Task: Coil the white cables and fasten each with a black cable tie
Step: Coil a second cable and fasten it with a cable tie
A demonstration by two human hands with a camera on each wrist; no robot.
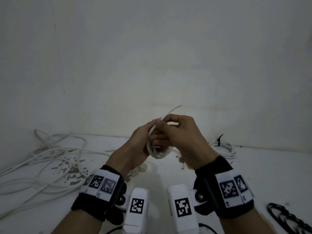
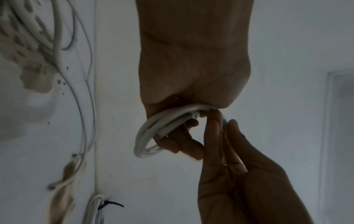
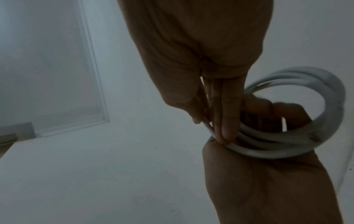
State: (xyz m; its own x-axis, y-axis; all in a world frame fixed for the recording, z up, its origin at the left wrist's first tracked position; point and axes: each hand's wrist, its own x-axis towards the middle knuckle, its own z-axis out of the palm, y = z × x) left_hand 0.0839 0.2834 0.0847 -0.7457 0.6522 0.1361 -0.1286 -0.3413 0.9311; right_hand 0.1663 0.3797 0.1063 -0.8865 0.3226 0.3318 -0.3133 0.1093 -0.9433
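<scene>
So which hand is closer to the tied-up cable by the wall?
Right. The right hand is just left of the tied coil; the left hand is farther left, beyond it, holding the new coil.

The loose white cables (image 1: 33,159) run off the head view's left edge. The blurred black braided cord (image 1: 287,218) is cropped at the lower right corner.

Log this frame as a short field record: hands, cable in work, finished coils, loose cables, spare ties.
left hand: grips the white cable coil
right hand: pinches the coil's free end
tie on held coil: none visible
finished coil: on the table, right, fastened with a black cable tie
loose white cables: left, uncoiled
spare black ties: near right, blurred
</scene>
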